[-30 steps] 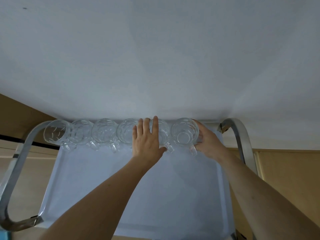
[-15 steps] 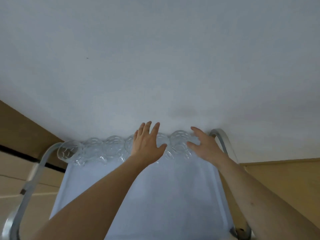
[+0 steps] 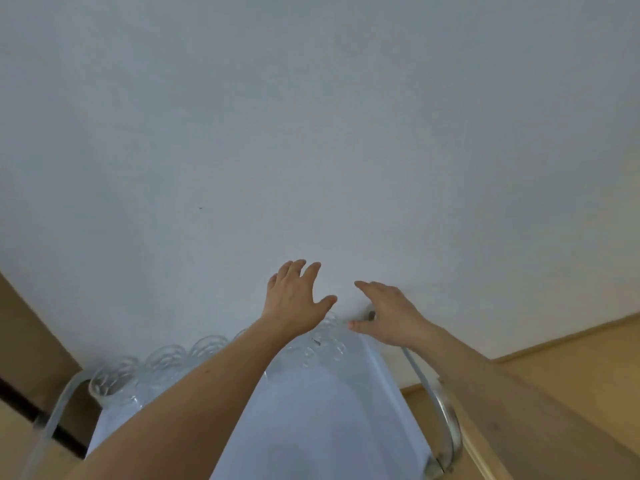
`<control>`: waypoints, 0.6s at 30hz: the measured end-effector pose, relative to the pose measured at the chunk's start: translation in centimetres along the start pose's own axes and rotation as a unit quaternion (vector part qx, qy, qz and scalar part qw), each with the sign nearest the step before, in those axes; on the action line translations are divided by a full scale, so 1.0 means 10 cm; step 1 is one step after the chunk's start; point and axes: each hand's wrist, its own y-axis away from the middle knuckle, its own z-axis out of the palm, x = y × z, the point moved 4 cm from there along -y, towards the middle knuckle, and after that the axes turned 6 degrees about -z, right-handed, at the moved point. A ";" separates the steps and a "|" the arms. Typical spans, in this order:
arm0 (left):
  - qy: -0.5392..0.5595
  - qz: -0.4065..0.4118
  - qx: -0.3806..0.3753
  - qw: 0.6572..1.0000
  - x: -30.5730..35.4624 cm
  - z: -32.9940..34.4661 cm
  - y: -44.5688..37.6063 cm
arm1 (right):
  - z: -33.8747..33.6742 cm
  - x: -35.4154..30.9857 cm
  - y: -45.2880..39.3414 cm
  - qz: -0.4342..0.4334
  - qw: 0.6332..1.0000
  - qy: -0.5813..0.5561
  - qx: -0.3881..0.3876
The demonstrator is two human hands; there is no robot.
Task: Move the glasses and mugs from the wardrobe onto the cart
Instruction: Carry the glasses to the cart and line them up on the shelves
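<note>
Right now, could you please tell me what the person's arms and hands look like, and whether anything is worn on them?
Both forearms are bare as far as the frame shows, with no sleeves in view. The left hand and the right hand wear no gloves, and no rings, watch or bracelet are visible on either.

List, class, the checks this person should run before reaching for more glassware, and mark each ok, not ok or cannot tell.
1. Left hand free: ok, fingers spread, holding nothing.
2. Right hand free: ok, open, holding nothing.
3. Glass mugs upright in a row along the far edge of the cart tray: ok for those visible; the left forearm hides some.
4. Room on the tray for more: ok, the near part is bare.
5. Mugs clear of the tray's edge: cannot tell.
6. Wardrobe within reach: cannot tell, not in view.
</note>
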 end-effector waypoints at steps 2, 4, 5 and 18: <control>0.000 0.029 0.000 1.000 0.15 -0.08 0.04 | -0.14 0.00 0.22 0.026 0.999 -0.002 0.020; 0.007 0.058 0.001 0.998 0.34 -0.16 0.07 | -0.28 0.04 0.43 0.052 0.998 0.010 0.037; 0.013 0.073 0.003 0.997 0.45 -0.20 0.09 | -0.35 0.07 0.53 0.066 0.997 0.020 0.045; 0.036 0.230 -0.002 0.972 2.26 -0.27 0.37 | -1.27 0.76 1.79 0.178 0.967 0.004 0.182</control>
